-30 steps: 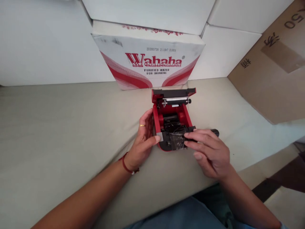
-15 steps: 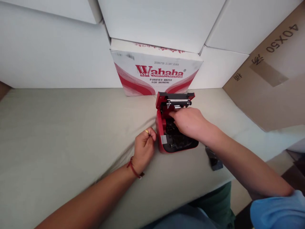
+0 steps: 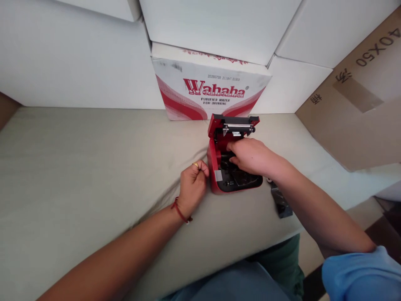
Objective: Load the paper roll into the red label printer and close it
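A red and black device (image 3: pixel 211 169) stands on the pale table with its hinged lid (image 3: pixel 239 121) raised; a metal bar and a roller show under the lid. My right hand (image 3: pixel 250 155) reaches into its dark compartment from the right, thumb and forefinger bent and apart, the other fingers partly hidden. Nothing can be made out between them. Beside the device's left wall, my left hand (image 3: pixel 193 184) is closed with thumb and forefinger together; whatever it may hold is too small to tell. A dark packet (image 3: pixel 281 202) lies right of the device, close to my right forearm.
Behind the device, a white and red Wahaba-style carton (image 3: pixel 213 90) stands against large white boxes (image 3: pixel 78 62). A brown cardboard box (image 3: pixel 360 113) leans at the right. The table's (image 3: pixel 94 167) near edge runs along my body.
The view has shifted slightly, so everything sits a little higher in it. Inside the device my right thumb and forefinger have spread further apart. My left hand stays closed beside it.
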`<state>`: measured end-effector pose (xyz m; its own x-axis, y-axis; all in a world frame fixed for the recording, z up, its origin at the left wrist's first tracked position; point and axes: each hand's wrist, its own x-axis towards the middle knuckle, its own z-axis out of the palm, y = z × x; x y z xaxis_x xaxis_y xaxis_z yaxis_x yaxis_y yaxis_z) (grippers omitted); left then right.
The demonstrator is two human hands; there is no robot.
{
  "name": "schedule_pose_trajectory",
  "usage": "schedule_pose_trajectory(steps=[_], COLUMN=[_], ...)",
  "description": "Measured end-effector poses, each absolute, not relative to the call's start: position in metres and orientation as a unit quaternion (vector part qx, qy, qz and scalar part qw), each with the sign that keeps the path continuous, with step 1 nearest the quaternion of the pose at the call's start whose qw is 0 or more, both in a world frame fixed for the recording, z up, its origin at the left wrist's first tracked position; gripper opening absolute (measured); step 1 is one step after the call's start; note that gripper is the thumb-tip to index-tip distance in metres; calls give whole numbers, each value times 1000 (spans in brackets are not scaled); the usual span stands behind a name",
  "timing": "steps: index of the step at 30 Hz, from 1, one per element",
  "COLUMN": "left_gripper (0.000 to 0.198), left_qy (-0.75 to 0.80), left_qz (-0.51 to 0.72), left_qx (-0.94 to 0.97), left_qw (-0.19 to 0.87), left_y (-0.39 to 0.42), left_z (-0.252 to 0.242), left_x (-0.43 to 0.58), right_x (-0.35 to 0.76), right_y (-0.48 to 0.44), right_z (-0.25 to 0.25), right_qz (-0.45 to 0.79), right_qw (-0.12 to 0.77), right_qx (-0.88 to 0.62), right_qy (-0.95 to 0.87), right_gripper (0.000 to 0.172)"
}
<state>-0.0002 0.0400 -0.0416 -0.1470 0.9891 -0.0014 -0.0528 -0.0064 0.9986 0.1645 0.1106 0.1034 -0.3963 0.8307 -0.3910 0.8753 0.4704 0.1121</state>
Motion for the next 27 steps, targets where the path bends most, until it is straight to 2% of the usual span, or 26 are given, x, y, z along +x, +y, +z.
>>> schedule_pose_trajectory(steps=[7,10,12,14,16,18,20,22,24,27], left_gripper=[8,2,8,14,10,4,9,10,8,7], left_qy=[510,506,505,504,498,489,482,480,482,484], left_qz=[551,564,578,581,576,574,570,560,555,557], left_qx=[443,426,408,403,405,403,408,426,438,437], left_qw=[490,495,494,496,506,519,526,524,518,514], left_y=[40,41,42,42,43,43,43,43,43,43], left_z=[-40,-38,-37,-37,-39,-41,-43,-43,-43,-43], left_x=[0,2,4,4,4,3,2,0,0,0], right_x=[172,169,165,163,172,200,243,290,324,333], right_y=[109,112,110,101,86,68,52,43,41,43], right_z=[104,104,106,112,125,147,170,184,178,131], right_qz=[-66,-70,-66,-50,-44,-81,-173,-247,-298,-341], right_qw=[211,186,169,162,144,82,-11,-64,-45,-2], right_qx=[504,514,530,547,551,524,459,422,408,454], right_qy=[835,835,828,820,821,844,871,870,862,823], right_gripper=[26,31,34,32,29,30,34,42,40,37])
